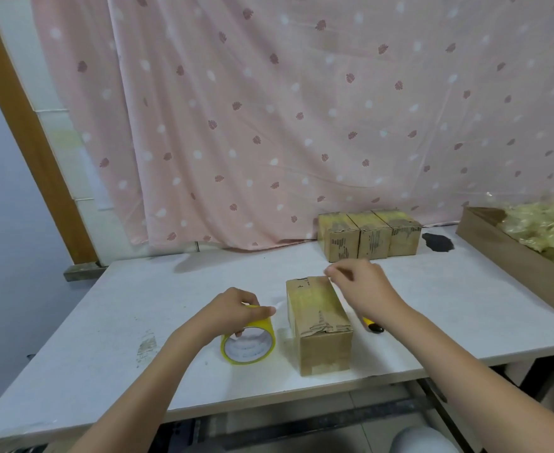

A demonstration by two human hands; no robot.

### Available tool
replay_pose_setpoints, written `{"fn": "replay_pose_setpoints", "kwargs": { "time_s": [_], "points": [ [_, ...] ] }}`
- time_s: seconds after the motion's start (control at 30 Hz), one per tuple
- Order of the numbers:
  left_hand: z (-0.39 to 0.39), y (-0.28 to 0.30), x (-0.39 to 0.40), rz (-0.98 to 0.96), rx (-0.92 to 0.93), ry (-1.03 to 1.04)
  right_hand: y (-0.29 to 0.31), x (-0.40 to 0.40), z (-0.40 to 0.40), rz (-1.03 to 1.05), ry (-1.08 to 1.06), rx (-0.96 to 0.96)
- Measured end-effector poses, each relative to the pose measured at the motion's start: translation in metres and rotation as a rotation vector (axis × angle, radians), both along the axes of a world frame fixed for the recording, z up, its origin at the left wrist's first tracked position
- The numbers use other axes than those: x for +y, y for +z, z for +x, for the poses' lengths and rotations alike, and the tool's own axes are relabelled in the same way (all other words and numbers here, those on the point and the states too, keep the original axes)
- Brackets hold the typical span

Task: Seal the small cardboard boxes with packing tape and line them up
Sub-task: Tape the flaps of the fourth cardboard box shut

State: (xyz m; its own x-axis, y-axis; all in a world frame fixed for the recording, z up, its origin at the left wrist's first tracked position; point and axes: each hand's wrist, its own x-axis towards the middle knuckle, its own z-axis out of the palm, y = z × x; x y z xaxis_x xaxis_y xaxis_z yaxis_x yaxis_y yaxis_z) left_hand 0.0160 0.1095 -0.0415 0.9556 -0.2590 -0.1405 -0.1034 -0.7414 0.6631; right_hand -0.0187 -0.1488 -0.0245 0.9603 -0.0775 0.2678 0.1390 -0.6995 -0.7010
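A small cardboard box [321, 325] lies on the white table [105, 322] in front of me, with yellowish tape along its top. My left hand [233, 310] grips a roll of yellow packing tape [249, 344] that stands on its edge left of the box. My right hand [357, 289] hovers over the box's far right corner, its fingertips pinched together as if on the end of a clear tape strip; the strip itself is barely visible. Three taped boxes [369, 235] stand side by side in a row at the back of the table.
A yellow-and-black cutter [372, 325] lies just right of the box, partly hidden by my right forearm. A long cardboard tray [511, 259] full of crumpled yellowish tape sits at the right edge. A dark stain [437, 241] marks the table. A pink curtain hangs behind.
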Motion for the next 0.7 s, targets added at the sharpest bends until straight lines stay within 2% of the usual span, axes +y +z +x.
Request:
{"fn": "replay_pose_setpoints", "kwargs": {
  "time_s": [0.07,0.13,0.23,0.33,0.5,0.63,0.7],
  "points": [
    [-0.002,0.0,0.0,-0.022,-0.015,-0.01,-0.009,-0.014,0.018,-0.101,-0.131,0.042],
    [-0.003,0.002,0.0,-0.017,-0.038,-0.038,-0.023,-0.022,0.03,-0.307,-0.202,0.189],
    [-0.002,0.011,0.002,-0.006,-0.032,-0.104,-0.039,-0.023,0.035,-0.542,-0.205,0.361],
    [0.0,0.016,0.004,-0.042,0.022,-0.167,-0.05,-0.02,0.037,-0.665,-0.207,0.443],
    [0.003,0.017,0.005,-0.11,0.082,-0.163,-0.047,-0.02,0.041,-0.531,-0.21,0.531],
    [0.008,0.017,0.007,-0.144,0.097,-0.144,-0.003,-0.015,0.032,-0.477,-0.237,0.346],
    [0.009,0.015,0.006,-0.145,0.105,-0.143,0.025,-0.005,0.022,-0.417,-0.172,0.26]
  ]
}}
